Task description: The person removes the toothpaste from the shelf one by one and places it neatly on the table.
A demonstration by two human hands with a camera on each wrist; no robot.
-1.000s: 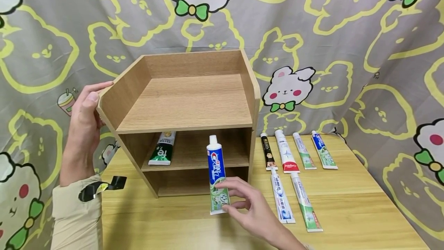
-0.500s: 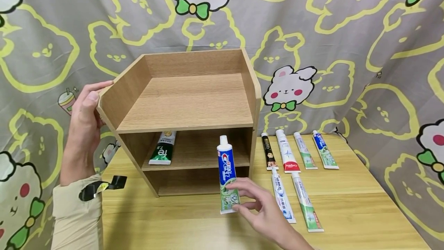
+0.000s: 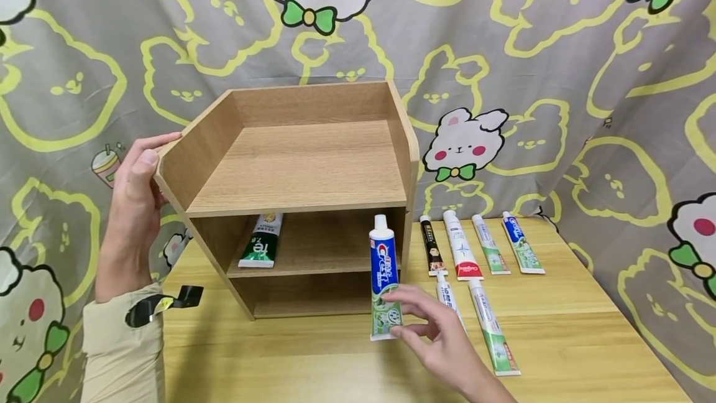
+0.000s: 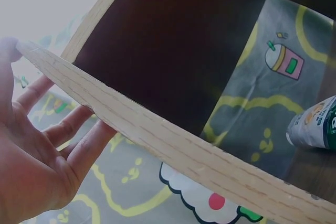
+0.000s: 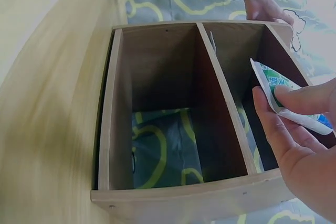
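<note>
A wooden two-tier shelf (image 3: 313,166) stands on the table. My left hand (image 3: 131,204) grips its left side panel near the top, thumb on the front edge and fingers round the outer face, as the left wrist view shows. My right hand (image 3: 439,344) pinches a blue and green Crest toothpaste tube (image 3: 383,269) by its flat lower end. The tube is upright, cap up, in front of the shelf's right side. On the upper compartment's left lies a green and white toothpaste tube (image 3: 260,244), its far end hidden under the top board.
Right of the shelf lie several toothpaste tubes: a black tube (image 3: 432,246), a Colgate tube (image 3: 463,247), another Crest tube (image 3: 523,244) and a green-white tube (image 3: 495,334). A white-blue tube (image 3: 447,294) is partly behind my right hand. A patterned curtain (image 3: 347,48) hangs close behind.
My right hand has carried the Crest tube to the right, from before the middle of the shelf to its right side. My left hand has kept its grip on the panel.
</note>
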